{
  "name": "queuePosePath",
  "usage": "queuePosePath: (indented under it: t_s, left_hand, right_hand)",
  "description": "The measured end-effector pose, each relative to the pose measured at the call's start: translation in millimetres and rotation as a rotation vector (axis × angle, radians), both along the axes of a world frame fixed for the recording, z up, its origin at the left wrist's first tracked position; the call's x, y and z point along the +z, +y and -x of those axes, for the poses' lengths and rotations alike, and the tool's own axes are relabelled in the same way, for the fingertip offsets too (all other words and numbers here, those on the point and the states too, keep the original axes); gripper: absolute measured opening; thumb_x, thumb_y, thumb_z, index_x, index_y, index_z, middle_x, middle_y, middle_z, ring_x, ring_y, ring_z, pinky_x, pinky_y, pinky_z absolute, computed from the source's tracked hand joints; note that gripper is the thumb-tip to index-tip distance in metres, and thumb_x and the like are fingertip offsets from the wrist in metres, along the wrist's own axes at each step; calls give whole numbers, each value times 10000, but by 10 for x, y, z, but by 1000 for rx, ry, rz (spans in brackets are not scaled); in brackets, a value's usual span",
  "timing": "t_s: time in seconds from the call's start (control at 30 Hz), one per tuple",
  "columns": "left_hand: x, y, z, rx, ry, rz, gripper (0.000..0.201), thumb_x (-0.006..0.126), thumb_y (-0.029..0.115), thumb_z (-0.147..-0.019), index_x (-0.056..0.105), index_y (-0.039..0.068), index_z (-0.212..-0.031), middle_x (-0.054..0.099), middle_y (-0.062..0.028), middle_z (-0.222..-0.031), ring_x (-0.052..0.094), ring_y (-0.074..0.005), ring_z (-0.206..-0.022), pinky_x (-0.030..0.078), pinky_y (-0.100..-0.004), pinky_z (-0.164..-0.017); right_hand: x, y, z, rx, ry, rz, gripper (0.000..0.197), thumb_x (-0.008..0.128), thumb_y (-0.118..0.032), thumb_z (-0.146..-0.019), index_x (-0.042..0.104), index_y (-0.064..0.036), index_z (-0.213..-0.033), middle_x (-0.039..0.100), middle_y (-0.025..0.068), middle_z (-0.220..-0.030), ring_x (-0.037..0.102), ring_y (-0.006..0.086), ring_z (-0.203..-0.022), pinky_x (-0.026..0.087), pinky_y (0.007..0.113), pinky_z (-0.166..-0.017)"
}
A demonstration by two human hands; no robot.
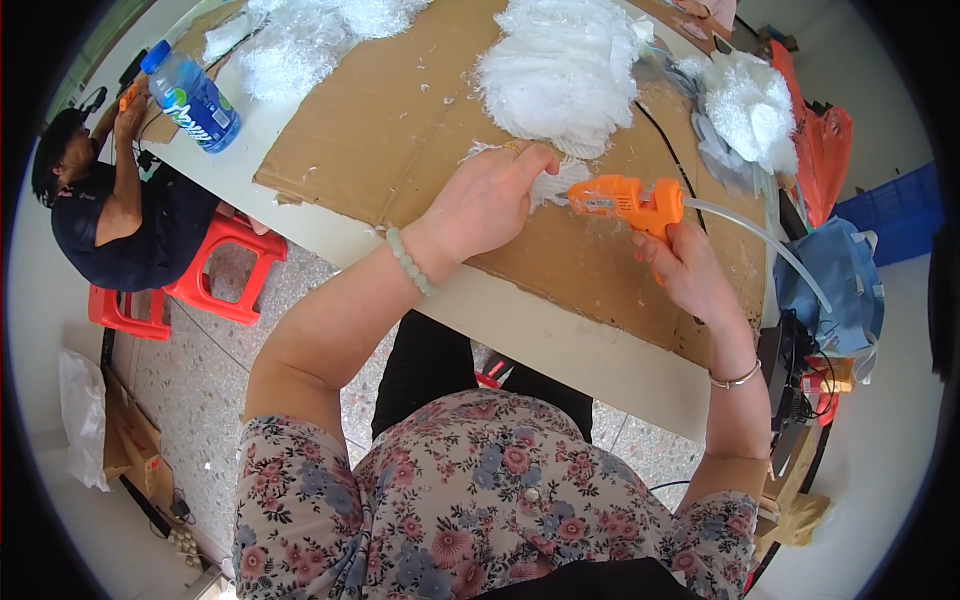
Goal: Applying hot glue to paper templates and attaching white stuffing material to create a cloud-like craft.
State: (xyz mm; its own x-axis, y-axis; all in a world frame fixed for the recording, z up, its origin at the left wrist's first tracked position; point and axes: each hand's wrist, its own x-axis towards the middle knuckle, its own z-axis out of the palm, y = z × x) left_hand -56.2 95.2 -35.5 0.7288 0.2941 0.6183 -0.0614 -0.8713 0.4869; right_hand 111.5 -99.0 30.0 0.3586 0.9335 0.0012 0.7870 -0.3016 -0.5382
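An orange hot glue gun (628, 200) is gripped in my right hand (690, 268), its nozzle pointing left. A long translucent glue stick (762, 236) curves out of the gun's back end. My left hand (487, 200) is closed on a small white fringed fabric piece (550, 185), which lies low over the cardboard sheet (420, 130). The nozzle tip is right beside that piece; whether it touches cannot be made out. Just beyond my hands lies a thick pile of white fringed pieces (562, 75), and part of the held piece is hidden by my left fingers.
More white fluffy material (315, 45) lies at the far left, near a blue drink bottle (195, 100). A white bundle (745, 110) and a black cable (668, 145) are at the right. Another person (115, 215) sits on a red stool (230, 265) at left.
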Motion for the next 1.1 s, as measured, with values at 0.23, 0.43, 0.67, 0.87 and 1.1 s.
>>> queuePosePath:
  t_s: [0.23, 0.43, 0.67, 0.87, 1.1]
  left_hand:
    - [-6, 16, -3, 10, -3, 29, 322, 515, -86, -715, 511, 80, -992, 576, -151, -826, 567, -333, -721, 450, -436, -637]
    - [-8, 22, -9, 13, -17, 50, 318, 511, -88, -719, 515, 83, -987, 577, -146, -846, 568, -328, -716, 452, -432, -639]
    - [13, 15, 3, 18, 6, 39, 315, 511, -86, -717, 519, 81, -984, 581, -139, -840, 573, -324, -720, 455, -431, -641]
    - [23, 11, -18, 12, 3, 45, 305, 508, -82, -722, 520, 78, -982, 580, -138, -816, 574, -324, -702, 455, -433, -634]
    - [0, 19, -30, 59, -16, -43, 266, 547, -41, -739, 518, 80, -974, 574, -123, -771, 576, -309, -687, 452, -424, -638]
  right_hand:
    - [-19, 89, 39, 41, 31, -2, 287, 558, -244, -898, 570, 32, -820, 519, 58, -645, 478, 140, -553, 395, 297, -525]
    - [-54, 66, 30, 34, 85, -38, 276, 547, -237, -905, 562, 32, -841, 522, 57, -657, 471, 131, -554, 393, 289, -523]
    - [-28, 111, 40, 37, 56, -21, 240, 548, -200, -886, 561, 30, -819, 504, 64, -625, 471, 137, -564, 388, 293, -527]
    - [-1, 73, 46, 67, 19, -94, 231, 555, -175, -873, 555, 49, -816, 506, 91, -637, 471, 181, -564, 392, 323, -549]
    - [42, -96, -88, 31, 26, -84, 214, 552, -186, -884, 569, 27, -892, 565, 60, -734, 500, 139, -624, 413, 296, -574]
